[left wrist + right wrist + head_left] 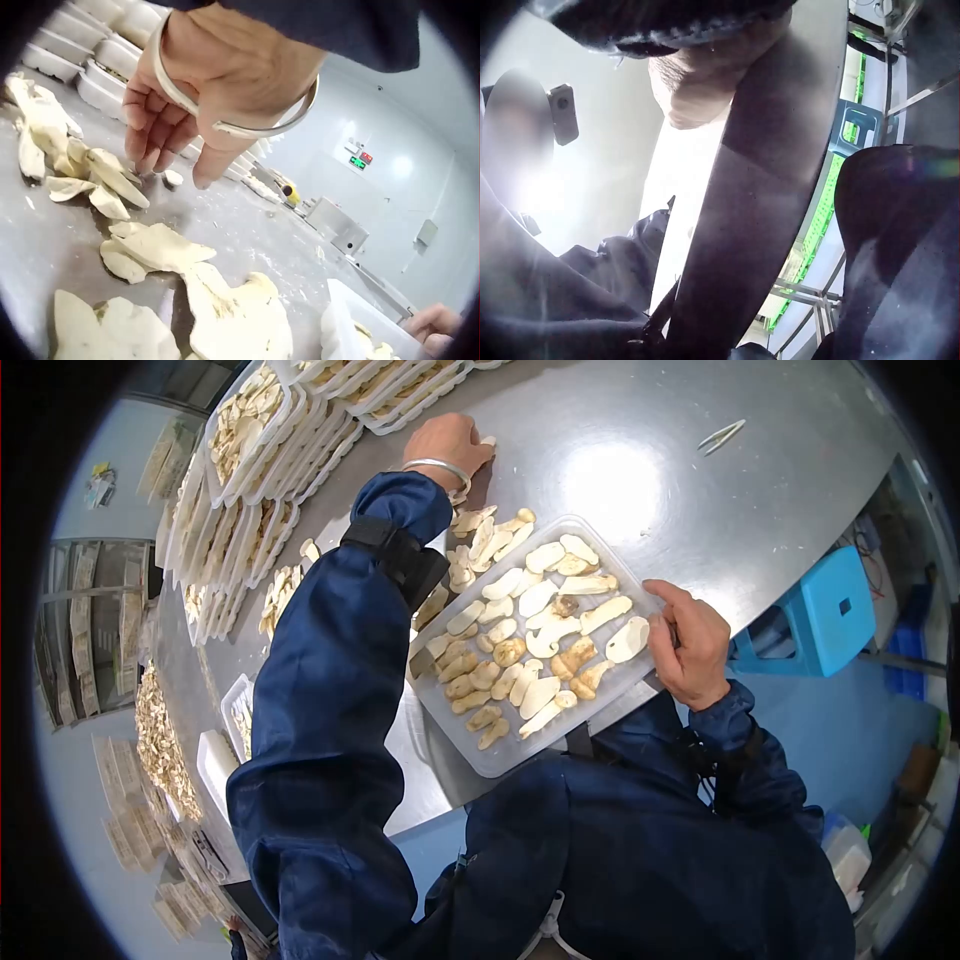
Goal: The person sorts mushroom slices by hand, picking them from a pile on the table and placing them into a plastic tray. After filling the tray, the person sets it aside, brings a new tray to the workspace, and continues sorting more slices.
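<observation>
A translucent plastic tray (470, 750) holds rows of sliced mushrooms (540, 597), pale with some brown patches. At the tray's right side, my right hand (692, 645) grips the rim with thumb and fingers. My left hand (447, 448), wearing a silver bangle, reaches over the metal table beyond the tray. Its fingers are loosely bent, thumb apart, around a small white mushroom piece (173, 178) at the fingertips. Loose mushroom slices (154, 247) lie on the table below this hand. In the right wrist view the right hand (697, 86) shows only partly, under a dark sleeve.
Stacked trays of mushroom slices (250, 435) stand at the left and back of the metal table (760, 490). White tweezers (722, 436) lie toward the far right. Beside the table's right edge is a blue stool (838, 610). More slices (165, 745) are heaped at far left.
</observation>
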`<state>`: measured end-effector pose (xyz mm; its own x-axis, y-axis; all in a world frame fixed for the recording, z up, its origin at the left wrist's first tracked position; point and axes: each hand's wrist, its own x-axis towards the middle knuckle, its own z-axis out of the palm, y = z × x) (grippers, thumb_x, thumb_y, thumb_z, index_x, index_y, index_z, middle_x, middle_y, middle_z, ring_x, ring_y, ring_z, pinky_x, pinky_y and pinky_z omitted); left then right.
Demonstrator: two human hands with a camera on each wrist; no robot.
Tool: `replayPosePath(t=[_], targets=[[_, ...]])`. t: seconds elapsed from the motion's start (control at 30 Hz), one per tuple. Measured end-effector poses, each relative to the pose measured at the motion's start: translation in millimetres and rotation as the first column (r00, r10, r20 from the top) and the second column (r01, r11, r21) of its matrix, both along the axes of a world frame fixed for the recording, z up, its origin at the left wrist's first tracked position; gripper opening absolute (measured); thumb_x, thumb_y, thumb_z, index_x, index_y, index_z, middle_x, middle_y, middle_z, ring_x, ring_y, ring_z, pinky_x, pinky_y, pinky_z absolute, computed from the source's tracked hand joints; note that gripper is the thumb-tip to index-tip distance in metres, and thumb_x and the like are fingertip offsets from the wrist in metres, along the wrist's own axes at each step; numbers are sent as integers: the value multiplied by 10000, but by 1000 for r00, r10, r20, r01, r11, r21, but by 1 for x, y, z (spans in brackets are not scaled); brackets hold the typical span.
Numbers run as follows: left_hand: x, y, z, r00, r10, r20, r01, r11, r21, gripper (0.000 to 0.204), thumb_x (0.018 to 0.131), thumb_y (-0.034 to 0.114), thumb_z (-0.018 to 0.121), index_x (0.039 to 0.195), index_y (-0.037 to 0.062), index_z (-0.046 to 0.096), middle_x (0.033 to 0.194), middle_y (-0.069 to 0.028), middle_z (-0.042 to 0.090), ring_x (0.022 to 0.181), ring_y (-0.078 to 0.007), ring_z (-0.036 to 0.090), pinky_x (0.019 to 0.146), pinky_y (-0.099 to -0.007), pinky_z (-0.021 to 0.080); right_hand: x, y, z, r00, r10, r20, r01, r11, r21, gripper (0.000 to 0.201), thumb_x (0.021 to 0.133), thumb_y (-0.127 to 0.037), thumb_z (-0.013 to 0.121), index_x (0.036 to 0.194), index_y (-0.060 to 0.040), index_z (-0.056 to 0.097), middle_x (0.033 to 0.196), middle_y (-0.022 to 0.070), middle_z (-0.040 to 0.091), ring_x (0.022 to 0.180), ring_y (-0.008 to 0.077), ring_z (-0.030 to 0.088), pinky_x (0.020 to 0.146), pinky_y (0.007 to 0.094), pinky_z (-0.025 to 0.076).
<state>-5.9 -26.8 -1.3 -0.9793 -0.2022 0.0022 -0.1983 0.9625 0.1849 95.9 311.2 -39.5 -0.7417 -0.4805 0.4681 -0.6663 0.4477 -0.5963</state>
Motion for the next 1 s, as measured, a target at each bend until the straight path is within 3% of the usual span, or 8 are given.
replayPosePath(t=[0.27,0.37,0.5,0.53,0.67,0.8,0.9,1.0], targets=[[12,1,5,990,-107,-93,125,970,207,175,738,218,746,773,48,726,742,-133,700,704,-276,678,686,-367,536,0,0,0,1000,-6,-8,6,1000,-8,299,783,-53,625,1078,-12,658,674,118,614,569,265,590,564,363,467],[36,27,37,966,-253,-43,254,917,308,168,792,179,747,832,23,703,729,-68,688,668,-154,635,624,-295,498,0,0,-2,1000,-15,-17,15,1000,-14,295,785,-52,622,1076,-17,657,671,117,611,568,271,588,562,364,465],[60,65,53,854,-515,-72,513,814,271,147,796,131,716,812,-7,669,724,-103,650,640,-198,614,601,-310,479,1,0,-2,1000,-12,-16,12,1000,-20,293,793,-58,622,1082,-22,654,656,112,599,565,268,585,558,369,462],[62,72,50,848,-527,-55,525,822,219,138,775,114,709,802,-12,660,724,-131,626,639,-255,606,609,-345,482,1,0,-3,1000,-11,-19,11,1000,-25,291,795,-60,622,1083,-24,654,651,110,595,563,267,584,556,370,461],[63,86,51,842,-538,-42,539,831,137,116,762,99,701,790,-5,660,747,-150,638,666,-307,624,621,-375,491,0,4,-3,1000,-17,-3,17,1000,-20,282,806,-67,622,1085,-34,652,639,102,584,561,261,581,555,373,458],[77,100,53,771,-633,-74,635,752,176,85,759,92,696,784,13,682,757,-144,662,672,-316,644,619,-378,502,1,4,-3,1000,-27,13,27,999,-34,267,828,-68,607,1089,-42,654,636,102,582,559,259,577,557,373,454],[87,121,44,780,-626,-10,616,764,193,67,760,81,670,770,15,674,759,-137,654,690,-322,642,644,-393,510,0,4,-5,999,-19,39,23,995,-101,262,845,-62,585,1096,-41,655,634,105,580,554,261,572,555,374,451],[89,137,38,729,-684,-5,682,727,83,67,767,58,631,768,2,668,808,-141,649,786,-327,647,731,-413,516,-1,5,-4,999,-7,40,11,994,-112,261,856,-57,569,1101,-37,655,636,108,582,555,258,573,557,374,450]])
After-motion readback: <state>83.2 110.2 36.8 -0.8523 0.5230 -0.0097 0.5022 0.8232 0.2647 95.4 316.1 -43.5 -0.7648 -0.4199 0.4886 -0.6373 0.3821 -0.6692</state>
